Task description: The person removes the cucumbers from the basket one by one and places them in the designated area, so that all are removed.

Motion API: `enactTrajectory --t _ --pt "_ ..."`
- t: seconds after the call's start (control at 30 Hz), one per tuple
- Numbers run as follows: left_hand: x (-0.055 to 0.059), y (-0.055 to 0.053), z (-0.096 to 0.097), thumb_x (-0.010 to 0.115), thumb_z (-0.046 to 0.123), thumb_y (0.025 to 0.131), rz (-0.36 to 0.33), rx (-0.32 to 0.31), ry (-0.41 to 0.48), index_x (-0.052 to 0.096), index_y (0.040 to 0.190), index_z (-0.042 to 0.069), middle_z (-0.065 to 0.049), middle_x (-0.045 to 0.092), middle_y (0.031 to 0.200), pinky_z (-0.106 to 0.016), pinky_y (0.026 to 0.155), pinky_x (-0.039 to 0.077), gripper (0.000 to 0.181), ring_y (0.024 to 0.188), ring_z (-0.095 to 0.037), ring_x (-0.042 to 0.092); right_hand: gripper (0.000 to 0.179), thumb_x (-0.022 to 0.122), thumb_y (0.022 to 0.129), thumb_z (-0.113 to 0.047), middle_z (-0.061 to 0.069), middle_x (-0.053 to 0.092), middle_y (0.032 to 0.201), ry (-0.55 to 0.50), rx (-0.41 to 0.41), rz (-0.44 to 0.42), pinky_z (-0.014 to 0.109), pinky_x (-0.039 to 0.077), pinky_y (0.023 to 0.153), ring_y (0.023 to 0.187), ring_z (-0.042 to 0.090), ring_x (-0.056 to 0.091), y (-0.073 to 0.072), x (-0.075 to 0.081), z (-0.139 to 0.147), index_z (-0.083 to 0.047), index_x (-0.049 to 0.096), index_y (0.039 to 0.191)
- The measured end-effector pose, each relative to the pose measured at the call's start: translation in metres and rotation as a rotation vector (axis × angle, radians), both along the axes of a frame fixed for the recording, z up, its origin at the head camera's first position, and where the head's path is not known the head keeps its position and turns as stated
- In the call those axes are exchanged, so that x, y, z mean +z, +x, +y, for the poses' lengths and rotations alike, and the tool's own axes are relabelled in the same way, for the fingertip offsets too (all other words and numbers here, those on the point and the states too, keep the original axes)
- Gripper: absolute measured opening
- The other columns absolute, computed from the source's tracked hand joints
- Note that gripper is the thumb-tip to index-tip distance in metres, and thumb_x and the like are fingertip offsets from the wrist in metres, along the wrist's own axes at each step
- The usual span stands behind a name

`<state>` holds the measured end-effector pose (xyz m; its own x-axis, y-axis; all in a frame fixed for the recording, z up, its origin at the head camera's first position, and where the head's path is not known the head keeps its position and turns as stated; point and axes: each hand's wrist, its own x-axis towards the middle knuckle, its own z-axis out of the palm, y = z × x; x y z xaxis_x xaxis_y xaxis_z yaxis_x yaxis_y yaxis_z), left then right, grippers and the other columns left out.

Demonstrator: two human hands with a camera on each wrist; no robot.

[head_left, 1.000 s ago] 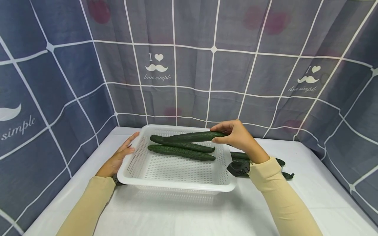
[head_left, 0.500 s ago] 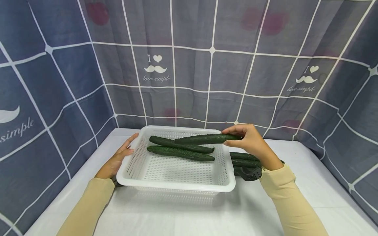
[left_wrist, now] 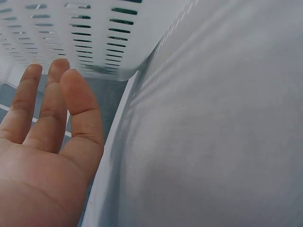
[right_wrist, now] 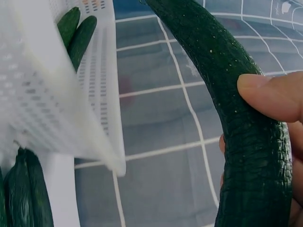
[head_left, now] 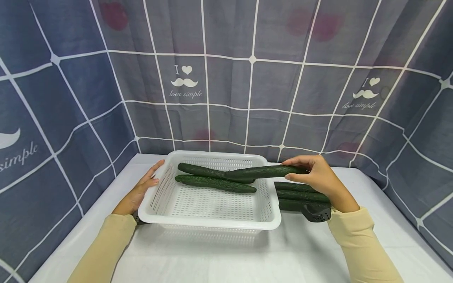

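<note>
We are seeing a white cloth-covered bench (head_left: 212,263) carrying a white, rectangular, perforated plastic basket (head_left: 209,223). A long, dark-green cucumber (head_left: 260,172) is spanning above its right rim, while two matching cucumbers (head_left: 214,183) are lying inside. The right hand's (head_left: 320,179) grip is pinching its outer end, presumably clearing the rim; the left hand (head_left: 139,190) is extending its fingers beside the basket, perhaps steadying it.

At the centre of the head view we see the basket (head_left: 212,224) of plastic, smooth and slightly glossy along its rim. At the right of the right wrist view, the cucumber (right_wrist: 255,156) has a rough, wrinkled skin with glossy highlights. To us, the table covering (head_left: 212,261) at the bottom of the head view looks like matt cloth, and the curtain (head_left: 230,82), at the top, like creased, matt fabric
</note>
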<state>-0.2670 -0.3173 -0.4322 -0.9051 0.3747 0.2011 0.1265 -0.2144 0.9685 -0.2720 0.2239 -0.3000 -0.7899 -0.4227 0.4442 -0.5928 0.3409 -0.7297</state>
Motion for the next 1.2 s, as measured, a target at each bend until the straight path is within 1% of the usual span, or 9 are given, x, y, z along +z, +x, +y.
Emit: enactTrajectory --t 0.07,0.23,0.37,0.53,0.63,0.77,0.93,1.03,1.2 --pt "0.000 0.000 0.000 0.050 0.020 0.108 -0.003 0.004 0.001 0.038 0.160 0.051 0.014 0.051 0.150 -0.039 0.097 0.053 0.061 0.128 -0.015 0.055 0.031 0.084 0.085 0.009 -0.016 0.078 0.104 0.007 -0.003 0.009 0.018 0.056 0.077 0.090 0.002 0.072 0.000 -0.002 0.005 0.011 0.077 0.115" --pt "0.002 0.003 0.000 0.052 0.022 0.109 -0.037 0.012 0.018 0.036 0.162 0.048 0.011 0.051 0.148 -0.037 0.096 0.055 0.062 0.124 -0.014 0.058 0.030 0.085 0.086 0.007 -0.017 0.078 0.107 0.036 -0.017 0.035 0.017 0.055 0.077 0.091 0.002 0.072 0.001 -0.007 0.018 0.008 0.078 0.116" --pt "0.003 0.005 0.000 0.053 0.024 0.108 -0.053 0.023 0.005 0.033 0.164 0.047 0.011 0.049 0.150 -0.037 0.096 0.054 0.064 0.125 -0.014 0.057 0.030 0.084 0.085 0.009 -0.016 0.078 0.107 0.034 -0.009 0.056 0.016 0.055 0.079 0.092 0.002 0.072 0.001 -0.014 0.026 0.009 0.078 0.115" --pt "0.004 0.007 0.001 0.053 0.025 0.109 -0.061 0.038 -0.015 0.028 0.167 0.046 0.013 0.047 0.152 -0.037 0.098 0.054 0.067 0.128 -0.014 0.056 0.031 0.084 0.084 0.012 -0.016 0.078 0.109 0.017 0.012 0.059 0.016 0.055 0.079 0.095 0.001 0.072 0.002 -0.022 0.034 0.010 0.077 0.114" --pt "0.004 0.007 0.001 0.053 0.026 0.108 -0.054 0.037 -0.025 0.025 0.169 0.045 0.013 0.045 0.153 -0.037 0.098 0.053 0.070 0.129 -0.014 0.055 0.032 0.083 0.084 0.013 -0.016 0.078 0.109 0.014 0.019 0.057 0.016 0.055 0.080 0.095 0.000 0.072 0.003 -0.026 0.039 0.010 0.077 0.115" --pt "0.004 0.006 0.002 0.053 0.027 0.108 -0.044 0.040 -0.033 0.025 0.169 0.045 0.011 0.043 0.153 -0.038 0.098 0.054 0.070 0.129 -0.014 0.054 0.032 0.083 0.084 0.014 -0.015 0.078 0.109 0.013 0.016 0.060 0.016 0.055 0.079 0.095 0.001 0.072 0.005 -0.032 0.045 0.009 0.077 0.115" --pt "0.004 0.006 0.003 0.054 0.027 0.108 -0.060 0.039 -0.027 0.026 0.168 0.046 0.012 0.044 0.153 -0.039 0.098 0.053 0.069 0.129 -0.014 0.054 0.032 0.083 0.084 0.013 -0.015 0.078 0.109 0.018 0.003 0.062 0.016 0.055 0.078 0.095 0.001 0.071 0.008 -0.039 0.053 0.007 0.078 0.115" --pt "0.004 0.005 0.003 0.054 0.026 0.108 -0.065 0.036 -0.019 0.028 0.168 0.046 0.013 0.045 0.153 -0.038 0.098 0.053 0.068 0.129 -0.014 0.054 0.032 0.084 0.084 0.013 -0.015 0.078 0.110 0.029 -0.008 0.063 0.015 0.054 0.080 0.096 0.000 0.071 0.009 -0.042 0.057 0.007 0.078 0.114" --pt "0.003 0.005 0.002 0.054 0.026 0.108 -0.059 0.026 -0.006 0.028 0.167 0.046 0.013 0.045 0.153 -0.038 0.099 0.053 0.067 0.129 -0.014 0.054 0.031 0.085 0.084 0.011 -0.016 0.078 0.109 0.044 -0.046 0.040 0.015 0.054 0.082 0.097 -0.001 0.071 0.011 -0.047 0.067 0.007 0.078 0.114"
